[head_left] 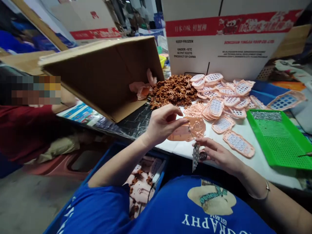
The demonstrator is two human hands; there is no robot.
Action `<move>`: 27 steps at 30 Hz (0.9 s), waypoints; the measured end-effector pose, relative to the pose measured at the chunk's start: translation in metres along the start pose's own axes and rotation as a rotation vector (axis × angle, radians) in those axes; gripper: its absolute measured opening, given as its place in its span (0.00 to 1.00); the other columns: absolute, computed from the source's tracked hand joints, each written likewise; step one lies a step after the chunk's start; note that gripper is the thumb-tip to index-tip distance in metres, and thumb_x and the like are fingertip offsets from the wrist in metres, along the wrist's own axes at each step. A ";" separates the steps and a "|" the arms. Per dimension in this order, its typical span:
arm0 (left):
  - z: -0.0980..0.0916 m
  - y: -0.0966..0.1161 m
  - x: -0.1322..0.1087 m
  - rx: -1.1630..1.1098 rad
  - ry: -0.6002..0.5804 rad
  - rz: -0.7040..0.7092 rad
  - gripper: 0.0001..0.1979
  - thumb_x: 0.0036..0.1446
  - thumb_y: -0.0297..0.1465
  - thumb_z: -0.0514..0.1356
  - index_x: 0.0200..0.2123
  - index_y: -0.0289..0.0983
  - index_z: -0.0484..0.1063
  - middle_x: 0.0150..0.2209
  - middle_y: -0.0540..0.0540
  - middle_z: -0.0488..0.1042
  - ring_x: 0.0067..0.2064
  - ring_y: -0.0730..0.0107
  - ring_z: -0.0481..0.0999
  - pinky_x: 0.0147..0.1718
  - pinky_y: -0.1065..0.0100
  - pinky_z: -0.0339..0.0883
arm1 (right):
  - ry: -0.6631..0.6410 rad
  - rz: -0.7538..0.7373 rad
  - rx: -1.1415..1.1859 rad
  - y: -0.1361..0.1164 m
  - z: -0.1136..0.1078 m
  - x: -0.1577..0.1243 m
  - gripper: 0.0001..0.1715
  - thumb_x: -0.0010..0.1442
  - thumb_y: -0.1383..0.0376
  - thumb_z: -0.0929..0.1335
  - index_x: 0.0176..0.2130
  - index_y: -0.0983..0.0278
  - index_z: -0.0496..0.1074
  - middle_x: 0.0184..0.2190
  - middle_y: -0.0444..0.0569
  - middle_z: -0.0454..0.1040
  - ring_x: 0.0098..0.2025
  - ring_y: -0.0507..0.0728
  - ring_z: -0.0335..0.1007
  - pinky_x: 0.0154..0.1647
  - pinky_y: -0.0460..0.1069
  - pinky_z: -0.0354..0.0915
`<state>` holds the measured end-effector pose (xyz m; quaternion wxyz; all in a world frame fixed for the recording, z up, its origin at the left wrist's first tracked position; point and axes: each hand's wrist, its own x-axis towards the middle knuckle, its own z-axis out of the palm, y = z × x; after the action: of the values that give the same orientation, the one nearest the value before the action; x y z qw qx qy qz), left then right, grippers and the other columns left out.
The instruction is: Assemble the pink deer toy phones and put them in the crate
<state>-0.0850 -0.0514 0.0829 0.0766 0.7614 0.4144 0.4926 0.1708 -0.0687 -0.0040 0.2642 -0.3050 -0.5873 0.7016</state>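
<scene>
My right hand [219,154] is closed at the table's front edge, its fingertips on a small board [195,157] that hangs on edge. A dark round part like a small speaker [202,155] sits beside the board under those fingers. From the board a thin wire [193,133] curves up to the thumb tip of my left hand [164,125]. That hand is curled in a pinch above, and its fingertips partly hide the wire's end. Behind the hands a pink plastic shell [195,125] with speaker holes lies on the white tabletop.
Brown curly parts [172,89] and pink keypad panels [216,107] are heaped behind. A green tray [280,136] stands right, an open cardboard box [97,78] left. Below is a blue bin [161,177] of pink parts. At far left sits another person [26,130].
</scene>
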 end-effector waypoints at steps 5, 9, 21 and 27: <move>0.054 -0.049 -0.021 -0.160 -0.096 -0.214 0.16 0.56 0.44 0.67 0.29 0.37 0.72 0.20 0.57 0.61 0.22 0.78 0.58 0.23 0.73 0.53 | 0.194 -0.048 -0.408 0.009 -0.014 -0.028 0.16 0.69 0.59 0.63 0.51 0.62 0.73 0.40 0.50 0.80 0.42 0.56 0.79 0.48 0.55 0.76; 0.082 -0.069 -0.028 0.071 -0.173 -0.182 0.16 0.58 0.46 0.64 0.35 0.37 0.73 0.30 0.50 0.71 0.30 0.72 0.68 0.31 0.70 0.63 | 0.436 -0.386 -1.049 0.022 -0.029 -0.037 0.16 0.68 0.68 0.62 0.52 0.63 0.74 0.44 0.54 0.81 0.45 0.59 0.79 0.50 0.57 0.75; 0.084 0.008 -0.098 0.401 -0.495 0.083 0.33 0.54 0.59 0.59 0.43 0.33 0.69 0.38 0.38 0.72 0.38 0.55 0.73 0.33 0.58 0.70 | 0.435 -0.494 -1.404 0.036 -0.030 -0.058 0.15 0.65 0.67 0.68 0.51 0.68 0.73 0.44 0.57 0.79 0.44 0.60 0.75 0.46 0.55 0.73; 0.084 0.012 -0.101 0.447 -0.598 0.043 0.24 0.59 0.47 0.62 0.49 0.34 0.70 0.38 0.40 0.73 0.38 0.54 0.73 0.33 0.57 0.69 | 0.440 -0.364 -1.333 0.031 -0.032 -0.053 0.10 0.67 0.66 0.65 0.46 0.67 0.74 0.37 0.54 0.76 0.40 0.58 0.73 0.43 0.54 0.72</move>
<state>-0.0273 -0.1057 -0.0224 0.0158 0.8782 0.4548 0.1474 0.2297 -0.0917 -0.0319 0.2469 -0.4326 -0.8649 0.0615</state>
